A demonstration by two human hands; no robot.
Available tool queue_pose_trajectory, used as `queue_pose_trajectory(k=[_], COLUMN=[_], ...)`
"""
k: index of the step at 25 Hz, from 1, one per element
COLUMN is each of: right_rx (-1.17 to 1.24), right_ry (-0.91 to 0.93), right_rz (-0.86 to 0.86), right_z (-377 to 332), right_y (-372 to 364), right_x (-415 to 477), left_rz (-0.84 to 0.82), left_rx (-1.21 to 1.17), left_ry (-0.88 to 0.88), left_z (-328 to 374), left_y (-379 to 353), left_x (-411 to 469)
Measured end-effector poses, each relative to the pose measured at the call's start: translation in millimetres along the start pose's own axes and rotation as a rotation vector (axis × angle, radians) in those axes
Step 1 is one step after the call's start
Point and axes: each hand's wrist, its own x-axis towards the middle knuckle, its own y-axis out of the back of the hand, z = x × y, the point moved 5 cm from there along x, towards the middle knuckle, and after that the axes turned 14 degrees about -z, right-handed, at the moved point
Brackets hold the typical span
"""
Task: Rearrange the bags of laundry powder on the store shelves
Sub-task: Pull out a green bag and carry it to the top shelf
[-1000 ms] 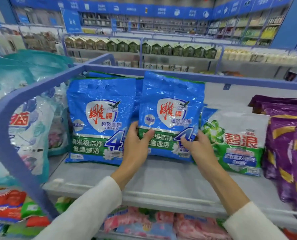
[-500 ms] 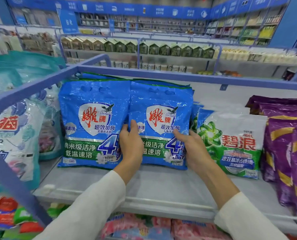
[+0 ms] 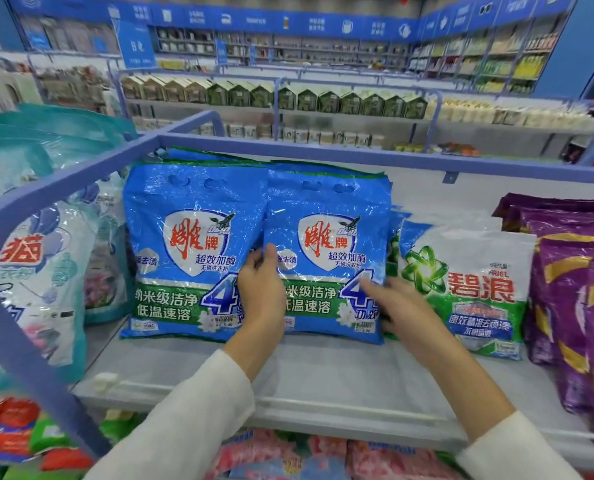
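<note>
right-hand blue plastic bag of laundry powder (image 3: 326,244) is stood upright on the grey shelf board (image 3: 323,375), bottom edge on the board, back leaned on more blue bags stacked behind. it is set just beside the left-hand blue plastic bag of laundry powder (image 3: 191,244), edges touching or slightly overlapped at the seam; which one lies on top cannot be told. judged reason: same brand is faced in one row, labels to the front.

left hand (image 3: 261,296) is clamped on the bag's left edge: thumb is laid on the front, fingers (image 3: 251,261) are curled in at the seam between the two blue bags. right hand (image 3: 406,317) is placed at the lower right edge, thumb on the front, other fingers tucked behind, between this bag and the green-and-white plastic bag of laundry powder (image 3: 468,292). this hand is blurred, so the pinch is read as likely, not certain. both side edges are judged to be gripped so the soft bag can be squared and slid sideways without being folded.

purple plastic bags (image 3: 572,299) are stood at far right, pale teal-and-white bags (image 3: 42,271) at far left behind the blue metal shelf frame (image 3: 63,185). step is judged as final alignment; release not yet done. risk: floppy bag could be tipped forward once let go.
</note>
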Motion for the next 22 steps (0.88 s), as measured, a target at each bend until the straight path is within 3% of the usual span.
queue_pose_trajectory(k=[3, 6, 11, 16, 22], right_rx=[-0.244, -0.213, -0.255, -0.62, -0.819], right_ry=[-0.012, 0.042, 0.059, 0.041, 0.068], right_rz=[0.018, 0.097, 0.155, 0.298, 0.454], right_z=[21, 21, 24, 19, 18], right_y=[3, 0, -5, -14, -40], right_x=[-18, -14, -10, -28, -43], left_rz=[-0.256, -0.312, -0.275, -0.35, -0.474], left_rx=[0.275, 0.744, 0.786, 0.961, 1.182], left_ry=[0.043, -0.002, -0.123, -0.239, -0.185], left_z=[0, -10, -8, -15, -23], left_y=[2, 8, 15, 19, 26], left_x=[-27, -38, -32, -51, -63])
